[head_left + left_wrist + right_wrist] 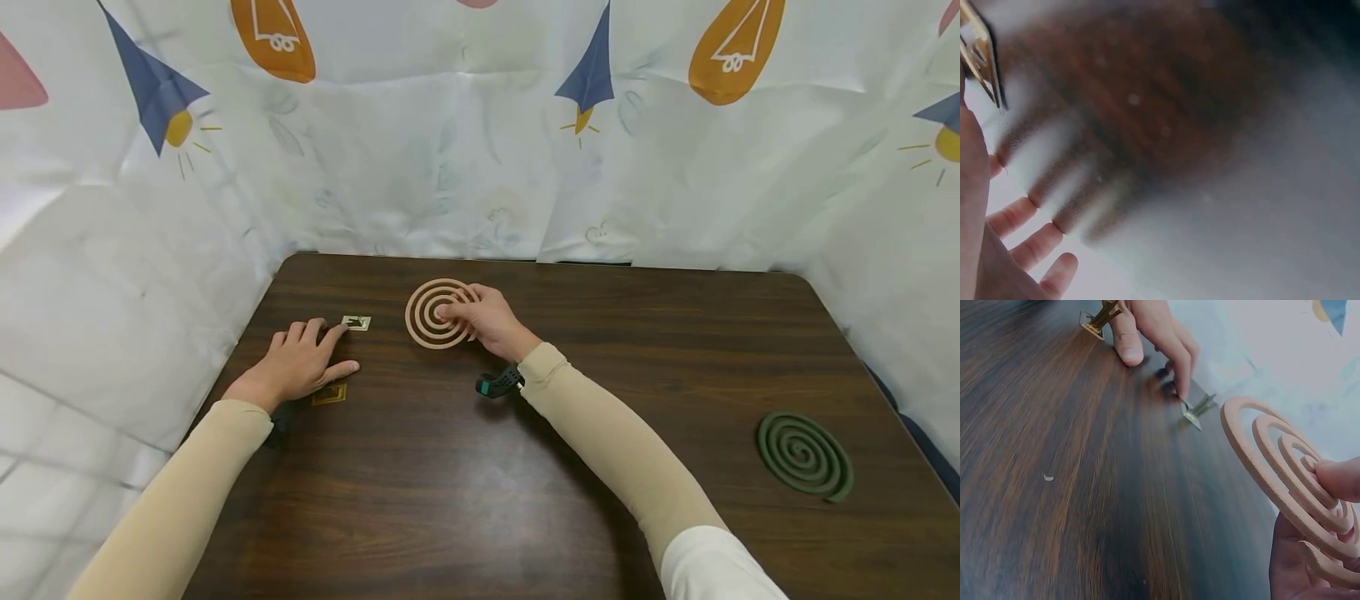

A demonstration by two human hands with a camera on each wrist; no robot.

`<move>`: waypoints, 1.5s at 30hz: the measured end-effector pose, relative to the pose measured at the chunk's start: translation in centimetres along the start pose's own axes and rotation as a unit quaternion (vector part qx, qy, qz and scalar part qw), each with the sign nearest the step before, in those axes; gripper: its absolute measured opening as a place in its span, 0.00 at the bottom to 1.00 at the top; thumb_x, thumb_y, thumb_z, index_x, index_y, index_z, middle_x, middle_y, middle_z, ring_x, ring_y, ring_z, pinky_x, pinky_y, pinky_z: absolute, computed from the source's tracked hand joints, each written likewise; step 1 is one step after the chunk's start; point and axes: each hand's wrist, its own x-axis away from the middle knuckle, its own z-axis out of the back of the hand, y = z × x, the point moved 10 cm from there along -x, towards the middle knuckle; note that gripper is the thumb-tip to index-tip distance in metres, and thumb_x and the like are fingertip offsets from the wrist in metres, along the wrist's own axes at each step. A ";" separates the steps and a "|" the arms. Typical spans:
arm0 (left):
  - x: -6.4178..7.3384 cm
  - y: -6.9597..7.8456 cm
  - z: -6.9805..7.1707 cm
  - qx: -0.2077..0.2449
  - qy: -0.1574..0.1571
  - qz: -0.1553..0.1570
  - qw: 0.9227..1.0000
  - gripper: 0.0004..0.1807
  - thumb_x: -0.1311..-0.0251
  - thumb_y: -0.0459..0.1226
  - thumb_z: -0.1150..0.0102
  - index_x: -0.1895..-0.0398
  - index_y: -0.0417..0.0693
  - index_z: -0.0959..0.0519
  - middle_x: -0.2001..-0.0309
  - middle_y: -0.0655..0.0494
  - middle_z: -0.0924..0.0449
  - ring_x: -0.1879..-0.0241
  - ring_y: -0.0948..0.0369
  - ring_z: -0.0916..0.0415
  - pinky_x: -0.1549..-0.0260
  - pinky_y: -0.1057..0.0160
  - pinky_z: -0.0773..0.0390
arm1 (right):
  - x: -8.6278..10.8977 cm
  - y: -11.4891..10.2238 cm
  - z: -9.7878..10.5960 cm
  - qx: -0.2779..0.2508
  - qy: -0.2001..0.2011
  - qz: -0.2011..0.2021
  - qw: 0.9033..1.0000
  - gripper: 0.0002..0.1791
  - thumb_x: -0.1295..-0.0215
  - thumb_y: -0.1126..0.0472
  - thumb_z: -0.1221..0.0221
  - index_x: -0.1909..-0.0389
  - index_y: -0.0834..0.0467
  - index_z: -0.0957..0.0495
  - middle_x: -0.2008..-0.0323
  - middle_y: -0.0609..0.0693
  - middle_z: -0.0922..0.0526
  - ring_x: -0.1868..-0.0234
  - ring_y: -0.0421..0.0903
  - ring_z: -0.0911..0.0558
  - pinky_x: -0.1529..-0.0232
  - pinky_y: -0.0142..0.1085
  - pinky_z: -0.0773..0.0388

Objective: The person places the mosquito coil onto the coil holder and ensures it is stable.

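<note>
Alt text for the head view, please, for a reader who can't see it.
A person's right hand holds a tan spiral coil above a dark wooden table; the left hand touches a small metal stand, with a second stand near its thumb. A green spiral coil lies toward the table's right.

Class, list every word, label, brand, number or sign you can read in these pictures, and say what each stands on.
None: no text can be read in any view.
Tan coil and green coil: no lettering shows.
Wrist strap: a green patch, too small to read any marking.
Metal pieces: too small to tell.
White backdrop: printed drawings, no legible words.
</note>
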 end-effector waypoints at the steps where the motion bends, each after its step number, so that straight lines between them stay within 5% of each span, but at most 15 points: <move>1: 0.0 0.0 0.0 0.000 0.000 0.001 1.000 0.45 0.25 0.64 0.56 0.20 0.40 0.43 0.27 0.27 0.43 0.30 0.29 0.43 0.37 0.27 0.37 | -0.1 0.0 -0.2 -0.002 -0.001 0.000 1.000 0.16 0.34 0.63 0.30 0.52 0.61 0.25 0.73 0.48 0.15 0.76 0.43 0.23 0.74 0.35 0.32; 14: 0.1 -0.2 0.2 -0.006 0.004 0.005 1.000 0.44 0.24 0.64 0.56 0.21 0.40 0.42 0.28 0.27 0.42 0.31 0.29 0.42 0.38 0.27 0.37 | -0.8 0.3 -1.9 -0.013 -0.016 0.001 1.000 0.20 0.34 0.63 0.31 0.47 0.65 0.26 0.72 0.48 0.15 0.76 0.42 0.22 0.74 0.35 0.30; 40: -0.2 0.3 0.0 -0.007 -0.012 0.009 1.000 0.45 0.25 0.64 0.56 0.20 0.40 0.43 0.27 0.27 0.43 0.30 0.29 0.43 0.37 0.27 0.38 | -2.1 1.0 -4.5 -0.021 -0.040 -0.008 0.999 0.12 0.33 0.62 0.31 0.54 0.58 0.24 0.73 0.47 0.14 0.76 0.42 0.20 0.76 0.33 0.29; 45: -0.3 0.3 -0.1 -0.011 -0.012 0.007 1.000 0.46 0.25 0.65 0.58 0.20 0.40 0.43 0.27 0.27 0.42 0.31 0.30 0.42 0.38 0.28 0.37 | -2.2 0.9 -4.9 -0.014 -0.037 -0.006 0.999 0.18 0.33 0.62 0.31 0.48 0.64 0.24 0.73 0.47 0.16 0.77 0.43 0.23 0.76 0.34 0.31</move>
